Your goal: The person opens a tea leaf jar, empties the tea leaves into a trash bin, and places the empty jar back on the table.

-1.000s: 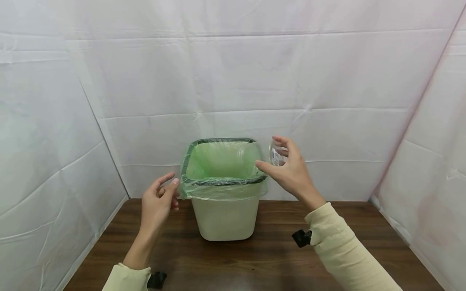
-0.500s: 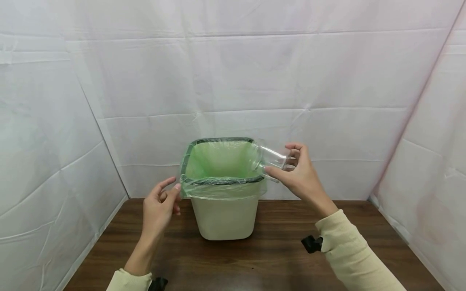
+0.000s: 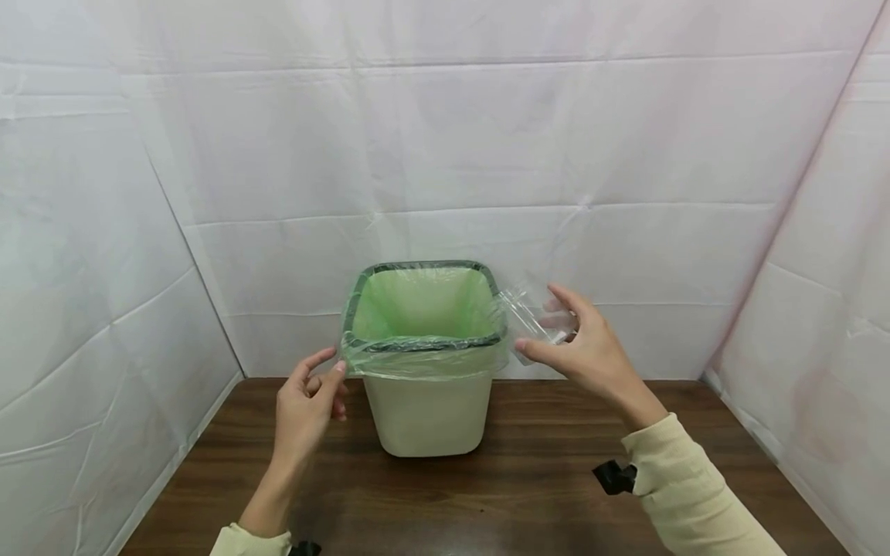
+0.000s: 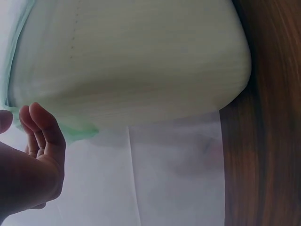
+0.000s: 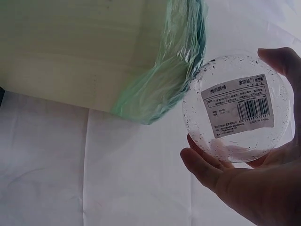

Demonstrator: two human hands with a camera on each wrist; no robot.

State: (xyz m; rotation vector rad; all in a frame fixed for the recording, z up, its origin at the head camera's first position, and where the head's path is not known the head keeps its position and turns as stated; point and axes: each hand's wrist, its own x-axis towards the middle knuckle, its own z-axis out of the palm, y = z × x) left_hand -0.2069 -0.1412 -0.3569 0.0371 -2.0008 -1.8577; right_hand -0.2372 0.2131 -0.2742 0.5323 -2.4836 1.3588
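In the head view, my right hand grips a clear round plastic container beside the bin's right rim. Thumb and fingers curve around its base, and it leans with its far end toward the bin. The right wrist view shows its base, dotted with dark specks and bearing a white barcode label. A pale trash bin stands upright, lined with a green plastic bag folded over its rim. My left hand is at the left rim, fingers loosely bent, with its fingertips right at the bag's edge.
The bin stands on a dark wooden table. White cloth walls rise behind it and on both sides. A black strap piece sits at the right sleeve's cuff.
My right hand has drawn right and downward with the container, which earlier overlapped the bin's right rim more. My left hand has shifted slightly down and right at the bag's edge.
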